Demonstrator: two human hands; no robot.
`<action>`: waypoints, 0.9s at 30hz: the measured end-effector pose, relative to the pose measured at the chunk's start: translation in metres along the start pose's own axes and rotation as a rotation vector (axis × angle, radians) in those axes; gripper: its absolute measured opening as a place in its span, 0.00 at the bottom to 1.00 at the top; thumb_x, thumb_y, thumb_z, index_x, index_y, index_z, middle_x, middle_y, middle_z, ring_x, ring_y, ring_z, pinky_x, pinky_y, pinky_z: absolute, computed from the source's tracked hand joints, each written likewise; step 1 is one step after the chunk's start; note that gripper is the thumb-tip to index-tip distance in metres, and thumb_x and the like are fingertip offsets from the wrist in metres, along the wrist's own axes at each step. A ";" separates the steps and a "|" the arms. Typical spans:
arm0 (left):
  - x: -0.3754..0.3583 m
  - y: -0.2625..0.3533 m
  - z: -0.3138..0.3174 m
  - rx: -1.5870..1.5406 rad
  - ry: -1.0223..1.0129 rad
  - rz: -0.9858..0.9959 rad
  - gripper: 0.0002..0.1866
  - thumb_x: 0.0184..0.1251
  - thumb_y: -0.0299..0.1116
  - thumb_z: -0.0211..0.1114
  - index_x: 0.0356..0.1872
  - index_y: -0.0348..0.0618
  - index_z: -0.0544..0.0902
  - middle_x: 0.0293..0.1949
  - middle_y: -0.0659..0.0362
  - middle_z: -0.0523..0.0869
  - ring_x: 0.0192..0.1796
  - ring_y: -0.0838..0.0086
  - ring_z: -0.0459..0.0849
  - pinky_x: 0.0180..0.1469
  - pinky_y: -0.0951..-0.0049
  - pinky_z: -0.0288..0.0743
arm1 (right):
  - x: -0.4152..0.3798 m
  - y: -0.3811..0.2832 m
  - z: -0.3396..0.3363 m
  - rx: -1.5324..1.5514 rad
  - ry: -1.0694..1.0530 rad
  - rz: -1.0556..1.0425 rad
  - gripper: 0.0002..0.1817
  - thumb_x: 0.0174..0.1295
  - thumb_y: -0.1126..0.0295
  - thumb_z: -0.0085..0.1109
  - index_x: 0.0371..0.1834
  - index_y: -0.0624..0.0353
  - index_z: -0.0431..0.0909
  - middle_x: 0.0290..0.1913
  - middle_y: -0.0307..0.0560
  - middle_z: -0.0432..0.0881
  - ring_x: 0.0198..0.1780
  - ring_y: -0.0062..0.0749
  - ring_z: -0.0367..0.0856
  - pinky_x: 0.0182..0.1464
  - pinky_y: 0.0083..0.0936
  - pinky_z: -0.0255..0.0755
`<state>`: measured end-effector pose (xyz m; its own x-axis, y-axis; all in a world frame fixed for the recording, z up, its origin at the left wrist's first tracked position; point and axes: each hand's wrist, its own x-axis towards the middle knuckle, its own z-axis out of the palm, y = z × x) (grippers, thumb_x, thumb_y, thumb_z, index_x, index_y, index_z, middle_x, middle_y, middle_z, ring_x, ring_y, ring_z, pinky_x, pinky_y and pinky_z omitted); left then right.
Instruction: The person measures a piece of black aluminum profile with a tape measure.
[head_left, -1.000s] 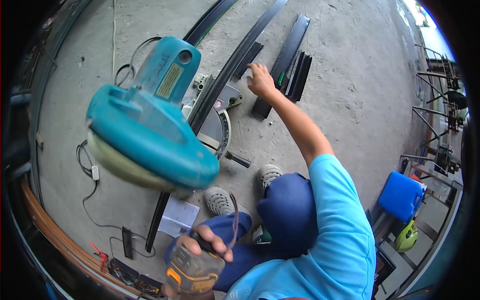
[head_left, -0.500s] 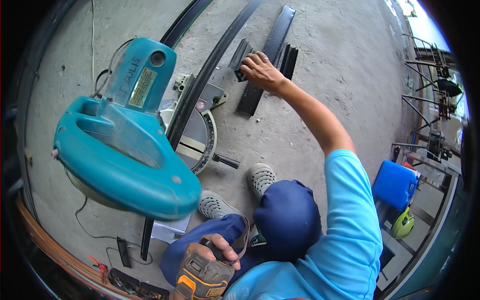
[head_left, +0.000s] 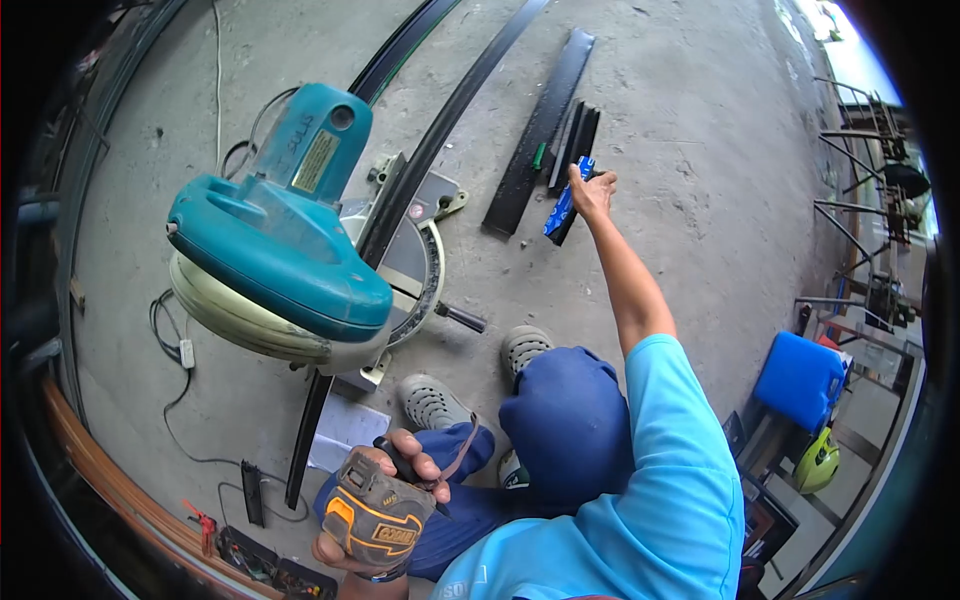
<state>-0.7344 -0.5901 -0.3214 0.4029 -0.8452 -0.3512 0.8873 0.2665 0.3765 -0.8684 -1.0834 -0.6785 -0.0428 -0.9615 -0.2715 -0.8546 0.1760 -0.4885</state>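
Note:
My right hand (head_left: 592, 190) is closed on a short black profile (head_left: 565, 213) whose upturned side is blue with white print. It is tilted near the floor, beside another short black profile (head_left: 574, 145) and a longer, wide black bar (head_left: 535, 140). A small green piece (head_left: 539, 156) shows on the bar. Low in the view, my left hand (head_left: 418, 462) grips a grey and yellow tape measure (head_left: 378, 515). A dark, thin object, perhaps a marker, sits among its fingers, and a strap hangs at the fingertips.
A teal miter saw (head_left: 270, 250) stands at left, with a long black profile (head_left: 430, 125) across its base. Papers (head_left: 345, 430) lie beneath. Cords, a tool tray (head_left: 250, 555) and red-handled pliers (head_left: 205, 525) are at lower left. A blue case (head_left: 798, 380) stands at right.
My right hand has moved the short profile from the long bar's left side to its right, and its blue side now shows. My left hand still holds the tape measure. The view has shifted slightly.

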 end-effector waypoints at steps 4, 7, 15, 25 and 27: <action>0.004 0.002 -0.003 -0.045 0.011 0.007 0.48 0.55 0.65 0.80 0.63 0.35 0.73 0.66 0.43 0.69 0.67 0.50 0.76 0.58 0.44 0.78 | 0.000 -0.013 0.041 -0.280 0.020 0.182 0.68 0.48 0.34 0.77 0.78 0.73 0.49 0.76 0.74 0.63 0.78 0.65 0.65 0.75 0.56 0.67; 0.007 0.003 -0.005 -0.074 0.020 -0.016 0.49 0.53 0.65 0.81 0.64 0.35 0.74 0.67 0.43 0.69 0.67 0.50 0.76 0.59 0.43 0.77 | -0.002 -0.027 0.031 -0.274 -0.031 0.299 0.64 0.48 0.39 0.78 0.77 0.74 0.55 0.75 0.68 0.68 0.77 0.62 0.67 0.75 0.55 0.66; 0.008 -0.004 0.000 0.005 -0.123 0.055 0.50 0.53 0.65 0.81 0.67 0.38 0.72 0.69 0.44 0.69 0.69 0.49 0.75 0.62 0.42 0.77 | -0.015 0.002 -0.032 0.589 -0.325 0.112 0.26 0.55 0.51 0.79 0.45 0.62 0.87 0.35 0.40 0.86 0.30 0.27 0.83 0.31 0.28 0.74; 0.004 0.002 0.024 0.542 -0.425 0.328 0.50 0.47 0.60 0.86 0.66 0.38 0.77 0.82 0.36 0.56 0.70 0.52 0.79 0.68 0.55 0.76 | -0.205 -0.102 -0.265 0.928 -0.657 -0.780 0.24 0.62 0.71 0.75 0.60 0.59 0.78 0.46 0.37 0.85 0.47 0.21 0.83 0.52 0.24 0.79; 0.004 0.006 0.027 0.760 -0.527 0.492 0.48 0.44 0.59 0.86 0.63 0.37 0.81 0.83 0.36 0.55 0.72 0.54 0.78 0.70 0.58 0.72 | -0.259 -0.127 -0.303 0.901 -0.847 -0.795 0.31 0.60 0.75 0.77 0.66 0.60 0.74 0.50 0.37 0.83 0.51 0.21 0.83 0.58 0.25 0.78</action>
<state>-0.7334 -0.6050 -0.2972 0.3706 -0.8660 0.3358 0.2040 0.4286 0.8802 -0.9057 -0.9207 -0.2947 0.8551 -0.5136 0.0709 0.1100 0.0462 -0.9929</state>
